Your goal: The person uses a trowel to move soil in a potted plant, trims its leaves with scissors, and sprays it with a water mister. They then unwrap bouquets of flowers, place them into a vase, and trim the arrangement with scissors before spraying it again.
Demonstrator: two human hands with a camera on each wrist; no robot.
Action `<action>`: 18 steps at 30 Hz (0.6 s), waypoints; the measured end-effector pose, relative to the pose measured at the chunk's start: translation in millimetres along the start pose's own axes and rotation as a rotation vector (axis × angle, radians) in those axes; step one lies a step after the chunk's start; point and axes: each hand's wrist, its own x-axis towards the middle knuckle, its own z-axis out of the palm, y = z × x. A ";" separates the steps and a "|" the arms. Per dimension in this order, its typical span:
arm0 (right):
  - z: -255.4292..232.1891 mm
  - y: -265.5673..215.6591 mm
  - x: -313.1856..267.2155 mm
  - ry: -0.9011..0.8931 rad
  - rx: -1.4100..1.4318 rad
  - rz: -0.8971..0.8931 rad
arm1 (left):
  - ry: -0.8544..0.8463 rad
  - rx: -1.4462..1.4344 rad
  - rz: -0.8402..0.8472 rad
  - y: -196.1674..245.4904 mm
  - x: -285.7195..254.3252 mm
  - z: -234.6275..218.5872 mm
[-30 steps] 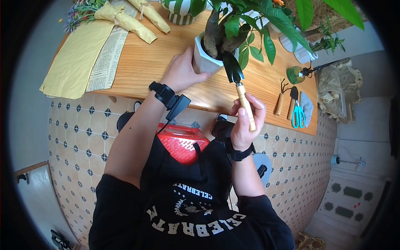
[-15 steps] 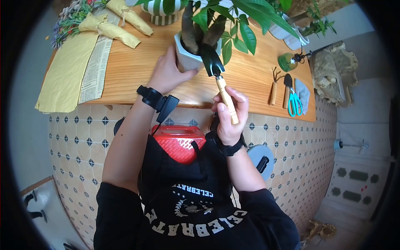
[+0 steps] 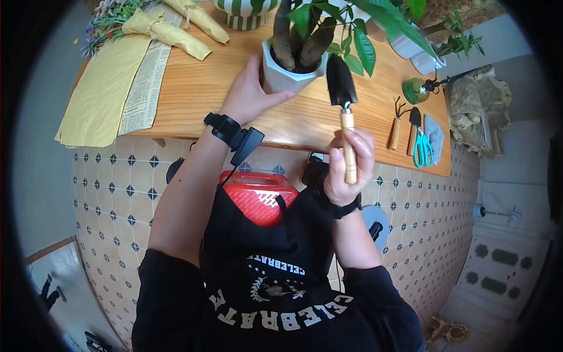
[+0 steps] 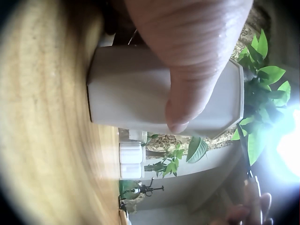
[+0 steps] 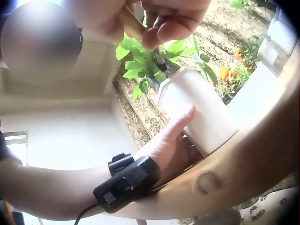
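A white faceted pot (image 3: 287, 80) with thick brown plant trunks (image 3: 316, 44) stands on the wooden table. My left hand (image 3: 249, 97) holds its near left side, the thumb laid across the wall, as the left wrist view shows the thumb over the pot (image 4: 126, 89). My right hand (image 3: 353, 167) grips the wooden handle of a black trowel (image 3: 341, 82), blade upward, just right of the pot. In the right wrist view the right hand (image 5: 161, 21) is above the pot (image 5: 197, 103).
On the right of the table lie a small rake (image 3: 396, 132), a second trowel (image 3: 414, 130), turquoise scissors (image 3: 423, 151) and a grey cloth (image 3: 434, 138), with a green sprayer (image 3: 415, 91) behind. Yellow paper (image 3: 105, 94) and wrapped bundles (image 3: 176, 39) lie left. A striped pot (image 3: 245, 22) stands behind.
The trowel blade has moved from over the pot's rim to its right side, more upright, with my right hand. My left hand still holds the pot.
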 end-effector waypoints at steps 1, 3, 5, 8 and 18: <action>-2.7 -2.8 -0.2 0.026 0.045 0.017 | 0.004 0.007 -0.003 0.6 -1.0 0.0; -13.5 -4.4 -0.2 0.055 0.055 0.034 | -0.006 0.000 0.003 0.8 -1.5 0.3; -31.5 -2.0 1.2 0.064 -0.032 0.031 | -0.024 -0.052 0.010 -13.3 0.8 3.4; -61.1 1.9 -0.7 0.100 -0.046 0.125 | -0.059 -0.144 -0.034 -4.9 -1.0 4.5; -208.1 10.2 -1.9 0.397 -0.438 0.407 | -0.082 -0.076 -0.092 2.0 -2.0 1.5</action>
